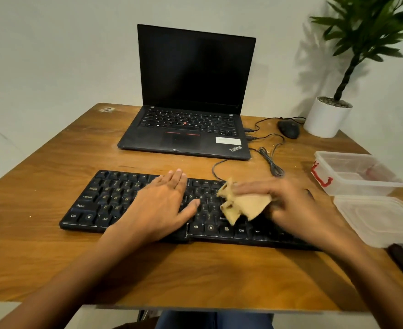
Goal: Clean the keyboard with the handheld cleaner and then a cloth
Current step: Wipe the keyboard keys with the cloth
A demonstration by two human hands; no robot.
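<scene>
- Across a glossy, scuffed wood-grain table [195, 269], pushed up to a plain white wall [53, 55].
- Near centre, flat black keyboard [115, 198] with pale legends, lying crosswise.
- Left hand [162, 205] spread flat on the middle keys, fingers straight.
- Right hand [297, 205], blurred, clamped on a crumpled tan cloth [243, 205] over the right-hand keys.
- Far back, matte black laptop [195, 74], lid up, screen dark; corded mouse [288, 129] to its right.
- Far right, leafy plant [362, 32] in a smooth white pot [326, 119]; nearer, clear plastic box [352, 176] and lid [381, 217].

Black keyboard [96, 203] flat on desk [195, 269], front centre; crumpled tan cloth [243, 205] on its right-hand keys.
</scene>
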